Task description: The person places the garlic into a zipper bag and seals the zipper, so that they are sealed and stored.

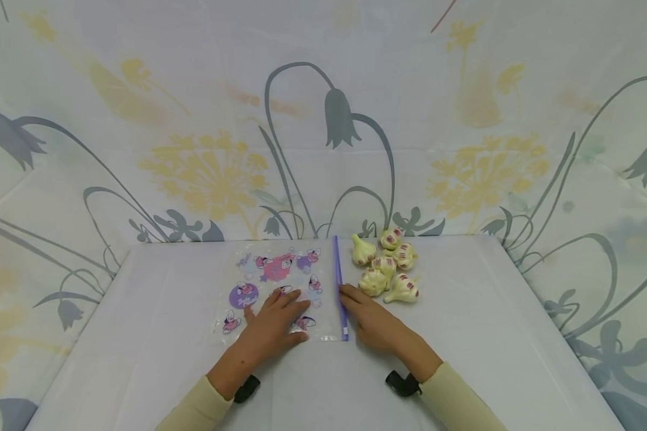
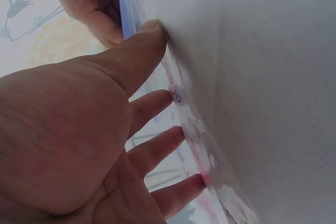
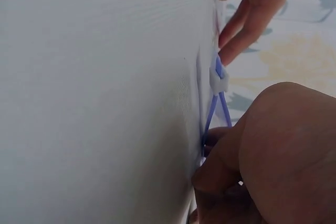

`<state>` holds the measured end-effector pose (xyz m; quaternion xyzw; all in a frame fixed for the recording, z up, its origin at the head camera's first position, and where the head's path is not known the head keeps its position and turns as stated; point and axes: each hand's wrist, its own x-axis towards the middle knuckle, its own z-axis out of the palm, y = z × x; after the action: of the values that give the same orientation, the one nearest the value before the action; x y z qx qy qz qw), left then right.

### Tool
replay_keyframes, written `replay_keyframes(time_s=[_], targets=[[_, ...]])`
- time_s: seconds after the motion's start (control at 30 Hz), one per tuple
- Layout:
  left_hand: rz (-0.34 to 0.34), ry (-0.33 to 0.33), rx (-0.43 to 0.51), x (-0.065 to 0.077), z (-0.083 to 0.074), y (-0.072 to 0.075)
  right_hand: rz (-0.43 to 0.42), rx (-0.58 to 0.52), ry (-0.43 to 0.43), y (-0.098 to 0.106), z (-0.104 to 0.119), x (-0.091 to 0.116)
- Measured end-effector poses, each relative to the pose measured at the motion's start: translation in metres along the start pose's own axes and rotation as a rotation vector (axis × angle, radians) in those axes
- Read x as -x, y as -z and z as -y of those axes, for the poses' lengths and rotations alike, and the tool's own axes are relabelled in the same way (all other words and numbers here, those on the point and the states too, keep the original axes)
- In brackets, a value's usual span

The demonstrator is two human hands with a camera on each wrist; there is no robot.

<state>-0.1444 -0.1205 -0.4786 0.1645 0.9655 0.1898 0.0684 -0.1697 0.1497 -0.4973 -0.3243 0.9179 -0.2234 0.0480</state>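
A clear plastic slider bag (image 1: 275,269) with pink and purple cartoon prints lies flat on the table, its purple zip strip (image 1: 336,263) facing right. My left hand (image 1: 272,320) rests on the bag with fingers spread, pressing it down. At the strip, my right hand (image 1: 374,323) has its fingers curled at the edge and pinches it. In the right wrist view the two purple strips part in a V from the white slider (image 3: 219,81); some right fingertips are hidden there. Several garlic bulbs (image 1: 374,281) lie in a cluster just beyond the right hand.
The white table (image 1: 167,371) runs back to a hanging cloth (image 1: 302,179) printed with grey and yellow flowers, which also covers both sides. Black wrist cameras (image 1: 402,384) sit under both wrists, close to the tabletop.
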Motion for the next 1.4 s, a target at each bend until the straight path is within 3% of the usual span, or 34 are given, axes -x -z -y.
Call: replay_keyframes(time_s=[0.27,0.53,0.73,1.07,1.4], targets=[[0.027,-0.004,-0.015,-0.001,0.003,0.005,0.006,0.018,0.013,0.0,-0.001,-0.008],[0.013,-0.078,-0.05,-0.002,0.008,0.008,0.021,0.011,-0.001,0.0,-0.003,-0.011],[-0.012,-0.189,-0.06,-0.004,0.009,0.006,0.023,0.005,-0.008,0.001,-0.003,-0.009],[-0.039,-0.492,-0.008,-0.009,-0.002,0.001,0.02,-0.015,0.006,0.002,-0.003,-0.009],[-0.045,-0.591,-0.054,-0.014,-0.012,-0.007,0.023,-0.023,0.019,0.002,-0.004,-0.01]])
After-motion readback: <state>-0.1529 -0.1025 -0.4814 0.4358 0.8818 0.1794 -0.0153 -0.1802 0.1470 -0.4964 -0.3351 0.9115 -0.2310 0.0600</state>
